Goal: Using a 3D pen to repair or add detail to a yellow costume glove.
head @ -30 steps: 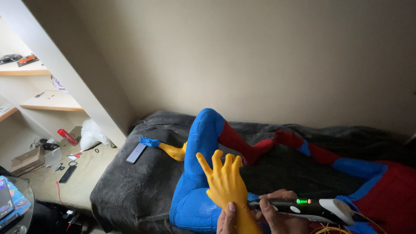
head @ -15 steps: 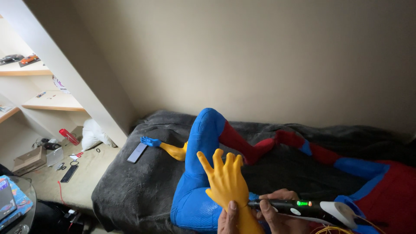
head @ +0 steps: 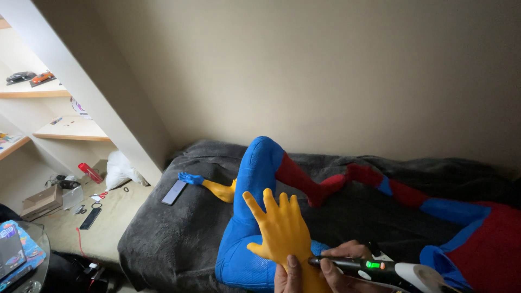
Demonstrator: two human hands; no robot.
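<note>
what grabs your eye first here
A yellow model hand, fingers spread, stands bottom centre, gripped at the wrist by the left hand. The right hand points a black pen tool with a green light at it. Behind, a blue-and-red suit sprawls across the dark bed.

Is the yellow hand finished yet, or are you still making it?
The yellow hand already has all its fingers shaped. The left hand steadies its wrist while the right hand holds the pen tool, green light on, tip at the wrist. The wrist looks unfinished; how much remains is out of view.
</note>
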